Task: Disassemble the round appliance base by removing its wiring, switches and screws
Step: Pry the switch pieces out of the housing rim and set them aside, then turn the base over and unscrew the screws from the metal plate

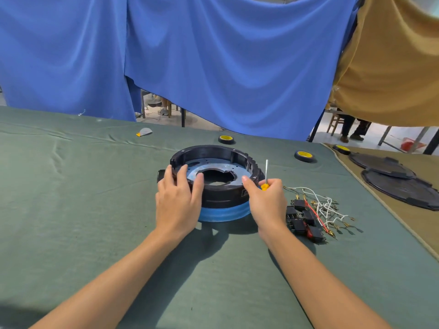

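The round appliance base (221,195), black with a blue lower band and a grey metal plate inside, sits on the green cloth in the middle. My left hand (178,198) rests on its left rim, fingers spread over the rim onto the plate. My right hand (267,200) grips a screwdriver (266,174) with a yellow handle, shaft pointing up, while its thumb touches the base's right rim. A heap of white and red wires (323,207) with black switches (301,219) lies on the cloth to the right of my right hand.
Three tape rolls with yellow cores (226,139) (304,156) (342,149) lie behind and to the right. Two dark round covers (401,186) rest on a tan cloth at far right. A small grey and orange piece (145,132) lies at back left. Blue drapes hang behind the table.
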A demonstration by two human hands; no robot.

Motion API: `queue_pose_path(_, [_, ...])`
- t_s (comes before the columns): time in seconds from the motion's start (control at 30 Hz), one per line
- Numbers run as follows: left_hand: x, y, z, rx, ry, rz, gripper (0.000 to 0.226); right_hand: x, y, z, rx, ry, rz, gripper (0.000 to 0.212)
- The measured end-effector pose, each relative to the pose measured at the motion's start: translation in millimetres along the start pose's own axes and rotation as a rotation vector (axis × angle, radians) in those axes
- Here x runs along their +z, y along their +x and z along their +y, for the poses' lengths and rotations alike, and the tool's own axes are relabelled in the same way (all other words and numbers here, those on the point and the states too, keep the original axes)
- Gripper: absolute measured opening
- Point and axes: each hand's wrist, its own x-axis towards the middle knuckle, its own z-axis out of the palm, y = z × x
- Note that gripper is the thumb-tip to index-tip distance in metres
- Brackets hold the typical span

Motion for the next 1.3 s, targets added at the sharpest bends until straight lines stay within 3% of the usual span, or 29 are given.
queue_pose_path(0.1, [-4,-6,4,0.196,0.227,0.010,0.084,-9,8,2,0.115,0.050,-0.033,0.048])
queue_pose_path(0.2, [-2,-7,7,0.624,0.469,0.090,0.072,-11,9,4,0.148,0.040,-0.085,0.051])
queue_pose_path(0.27, [-1,-7,13,0.757,0.496,0.026,0.061,-13,7,5,0.145,0.074,-0.115,0.050])
queue_pose_path(0.4, [2,-12,26,0.703,0.507,-0.068,0.060,-17,3,9,0.152,0.095,-0.152,0.045])
queue_pose_path(0.6, [7,-18,31,0.731,0.488,-0.100,0.081,-24,-3,13,0.176,0.130,-0.179,0.043])
queue_pose_path(0.87, [13,-16,32,0.687,0.349,-0.074,0.076,-35,-4,17,0.194,0.196,-0.189,0.040])
queue_pose_path(1.1, [1,3,66,0.460,-0.014,0.063,0.080,-48,5,-12,0.215,0.607,-0.259,0.020])
queue_pose_path(1.3, [-14,18,84,0.415,-0.036,0.053,0.106,-56,15,-61,0.108,0.719,-0.318,0.029])
